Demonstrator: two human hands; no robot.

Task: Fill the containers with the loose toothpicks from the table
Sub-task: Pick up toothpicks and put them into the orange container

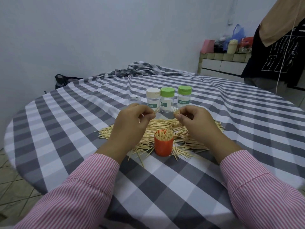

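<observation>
Right now both hands hover above a loose pile of toothpicks (166, 129) spread across a round table (165, 187) covered with a grey-and-white checked cloth. The left hand (132, 121) has its fingers curled inward, pinching a few toothpicks between thumb and fingertips. The right hand (194, 120) is curled the same way, gripping a small bundle of toothpicks whose ends stick out to the left of its fingertips. Between the two wrists, in the near part of the pile, an orange container (163, 146) stands upright, uncapped and packed with toothpicks standing on end. Beyond the hands three clear jars stand in a row: a white-lidded jar (153, 100), a middle green-lidded jar (167, 100) and a right green-lidded jar (184, 96), two of them showing labels reading TOOTHPICK. Just left of the white-lidded one sits a small clear open container (134, 101). Pink-and-white striped sleeves (79, 192) cover both forearms. At the far right another person in a black shirt (277, 55) stands near a tiled counter (222, 60).
</observation>
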